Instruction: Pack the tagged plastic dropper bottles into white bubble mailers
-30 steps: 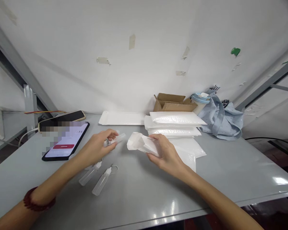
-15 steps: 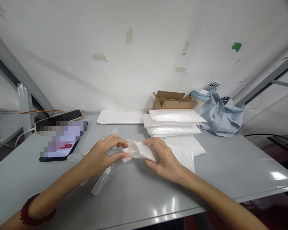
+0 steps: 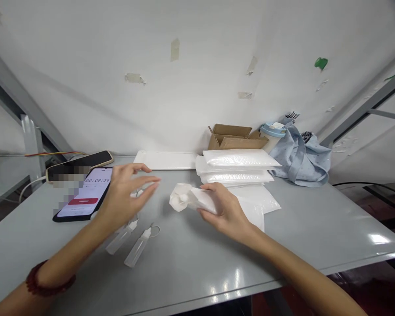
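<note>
My right hand is wrapped around a white padded bag and holds it above the table. The bag's flared, crinkled mouth points left, and a small white tip shows inside it. What else the bag contains is hidden. To the left, my left hand is empty, its fingers spread apart. Below that hand lie small clear squeeze bottles with white caps: one bottle has a looped cap strap, and another bottle rests beside it. More white bottle parts are partly covered by the left hand.
A stack of white bubble mailers stands behind my right hand, with one long mailer to its left. Behind are a cardboard box, a lidded cup and a blue cloth bag. Two phones, including one with a timer, lie left.
My left hand has let go of the bag's mouth and moved left over the bottles, its fingers opening. My right hand still holds the bag, whose mouth now flares more freely.
</note>
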The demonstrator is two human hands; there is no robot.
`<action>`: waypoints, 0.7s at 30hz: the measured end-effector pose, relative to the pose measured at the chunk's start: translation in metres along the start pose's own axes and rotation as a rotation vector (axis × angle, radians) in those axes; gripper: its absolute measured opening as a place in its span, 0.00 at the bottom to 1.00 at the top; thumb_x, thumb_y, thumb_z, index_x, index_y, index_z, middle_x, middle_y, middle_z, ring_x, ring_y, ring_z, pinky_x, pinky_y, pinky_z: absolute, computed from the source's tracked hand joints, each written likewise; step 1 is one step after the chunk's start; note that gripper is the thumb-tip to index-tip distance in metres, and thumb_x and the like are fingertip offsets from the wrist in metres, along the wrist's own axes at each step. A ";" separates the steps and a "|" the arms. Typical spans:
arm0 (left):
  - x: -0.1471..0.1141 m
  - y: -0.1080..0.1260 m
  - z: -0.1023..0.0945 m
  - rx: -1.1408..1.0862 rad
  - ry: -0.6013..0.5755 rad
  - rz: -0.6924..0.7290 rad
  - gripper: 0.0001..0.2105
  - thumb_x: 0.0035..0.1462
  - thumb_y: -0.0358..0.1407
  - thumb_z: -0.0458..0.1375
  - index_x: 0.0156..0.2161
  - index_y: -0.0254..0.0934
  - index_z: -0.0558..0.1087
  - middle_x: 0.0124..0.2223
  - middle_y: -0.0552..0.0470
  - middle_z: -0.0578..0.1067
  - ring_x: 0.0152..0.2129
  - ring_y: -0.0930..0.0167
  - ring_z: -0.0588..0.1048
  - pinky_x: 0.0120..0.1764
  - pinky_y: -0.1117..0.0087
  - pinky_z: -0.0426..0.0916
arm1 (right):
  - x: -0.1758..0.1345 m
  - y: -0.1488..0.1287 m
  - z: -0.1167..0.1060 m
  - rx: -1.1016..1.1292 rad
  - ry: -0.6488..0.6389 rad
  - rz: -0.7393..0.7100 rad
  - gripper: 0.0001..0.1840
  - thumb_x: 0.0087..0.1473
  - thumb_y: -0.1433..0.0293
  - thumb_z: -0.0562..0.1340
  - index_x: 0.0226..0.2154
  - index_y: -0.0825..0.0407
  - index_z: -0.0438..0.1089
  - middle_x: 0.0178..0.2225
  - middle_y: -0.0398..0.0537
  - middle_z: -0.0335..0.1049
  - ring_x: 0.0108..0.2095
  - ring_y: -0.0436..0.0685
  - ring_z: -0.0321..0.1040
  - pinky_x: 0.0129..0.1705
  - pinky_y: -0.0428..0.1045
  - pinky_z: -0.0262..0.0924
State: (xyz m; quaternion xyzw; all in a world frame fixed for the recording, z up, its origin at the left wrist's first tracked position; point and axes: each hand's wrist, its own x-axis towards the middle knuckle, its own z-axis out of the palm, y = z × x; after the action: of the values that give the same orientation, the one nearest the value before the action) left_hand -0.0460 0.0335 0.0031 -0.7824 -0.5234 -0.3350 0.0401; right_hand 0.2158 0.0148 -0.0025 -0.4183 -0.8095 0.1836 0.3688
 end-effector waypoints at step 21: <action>0.005 -0.004 -0.012 -0.216 -0.353 -0.165 0.16 0.56 0.49 0.52 0.42 0.42 0.74 0.41 0.52 0.76 0.37 0.65 0.73 0.32 0.70 0.67 | 0.003 0.004 -0.003 -0.107 -0.069 0.019 0.26 0.48 0.72 0.61 0.50 0.49 0.55 0.46 0.51 0.64 0.45 0.61 0.62 0.46 0.59 0.61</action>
State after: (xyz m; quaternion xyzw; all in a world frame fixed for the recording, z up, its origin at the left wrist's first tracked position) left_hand -0.0536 0.0348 0.0140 -0.7832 -0.5456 -0.2492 -0.1637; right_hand 0.2187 0.0192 -0.0015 -0.4382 -0.8265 0.1579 0.3161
